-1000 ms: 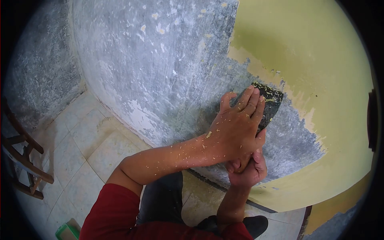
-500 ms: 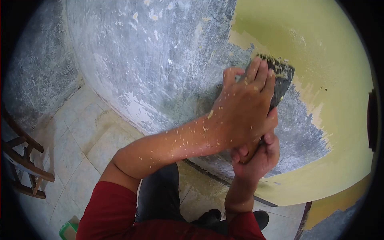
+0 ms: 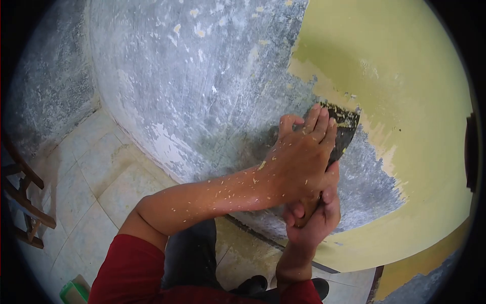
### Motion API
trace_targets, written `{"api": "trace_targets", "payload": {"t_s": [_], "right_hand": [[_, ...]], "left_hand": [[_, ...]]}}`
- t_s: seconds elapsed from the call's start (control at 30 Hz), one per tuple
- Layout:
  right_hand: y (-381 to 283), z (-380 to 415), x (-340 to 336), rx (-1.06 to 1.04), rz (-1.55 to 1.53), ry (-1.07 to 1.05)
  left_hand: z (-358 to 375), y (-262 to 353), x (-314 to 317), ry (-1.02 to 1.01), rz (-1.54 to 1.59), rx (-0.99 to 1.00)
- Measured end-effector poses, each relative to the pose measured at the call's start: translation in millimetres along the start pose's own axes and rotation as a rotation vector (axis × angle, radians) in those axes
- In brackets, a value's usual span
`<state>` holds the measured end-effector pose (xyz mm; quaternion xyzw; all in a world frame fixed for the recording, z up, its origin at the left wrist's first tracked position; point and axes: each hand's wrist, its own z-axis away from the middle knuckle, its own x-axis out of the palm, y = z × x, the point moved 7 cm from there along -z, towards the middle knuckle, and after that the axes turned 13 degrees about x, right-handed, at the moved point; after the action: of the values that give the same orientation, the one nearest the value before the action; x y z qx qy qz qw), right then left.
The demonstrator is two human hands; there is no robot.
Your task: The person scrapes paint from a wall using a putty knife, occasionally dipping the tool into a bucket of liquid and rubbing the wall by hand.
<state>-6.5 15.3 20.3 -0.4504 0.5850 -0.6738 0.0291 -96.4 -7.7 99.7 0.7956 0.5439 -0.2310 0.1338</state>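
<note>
A wide-bladed paint scraper (image 3: pixel 346 133) lies against the wall, its dark blade speckled with yellow paint flakes. The blade's far edge meets the border between bare grey plaster (image 3: pixel 238 66) and yellow-green paint (image 3: pixel 405 111). My right hand (image 3: pixel 316 223) is wrapped round the wooden handle, low on the tool. Across the top, my left hand (image 3: pixel 298 157) grips the scraper where handle meets blade, fingers stretched along the blade and the outermost finger bent outward. Pale flakes dot my left hand and forearm. My left palm hides part of the blade and handle.
A wooden chair (image 3: pixel 30 197) stands at the left on the pale tiled floor (image 3: pixel 116 197). A green-edged container (image 3: pixel 73 293) sits at the lower left. The wall's bottom edge runs diagonally past my legs. A dark object (image 3: pixel 471 152) is at the right edge.
Both hands and the scraper have moved down the wall and slightly left, toward me. Loose flakes now show at and above the blade's edge. My grip looks the same.
</note>
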Motion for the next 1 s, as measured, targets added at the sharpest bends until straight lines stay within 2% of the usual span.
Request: {"api": "trace_targets", "payload": {"t_s": [0.1,0.33,0.47,0.53,0.63,0.7,0.87,1.0], "right_hand": [[-7,-6,6,-0.005,-0.007,0.057],[-1,-9,0,0.005,-0.013,0.044],[1,-1,0,0.018,-0.031,-0.036],[3,-5,3,0.035,-0.03,-0.074],[0,-5,3,-0.012,-0.073,0.021],[-5,5,7,-0.046,0.066,0.009],[-17,-6,11,-0.056,0.093,-0.009],[-13,8,15,-0.02,0.135,-0.014]], "left_hand": [[-8,-1,-4,0.032,-0.041,0.02],[-4,-6,-2,0.033,0.001,0.008],[3,1,4,-0.037,0.03,-0.038],[-1,-4,1,-0.007,0.019,-0.015],[-2,-4,-4,0.002,0.035,-0.002],[0,-3,-2,-0.002,0.039,0.005],[-6,-3,-3,0.037,-0.028,0.012],[-1,-2,-7,-0.035,0.037,-0.003]]}}
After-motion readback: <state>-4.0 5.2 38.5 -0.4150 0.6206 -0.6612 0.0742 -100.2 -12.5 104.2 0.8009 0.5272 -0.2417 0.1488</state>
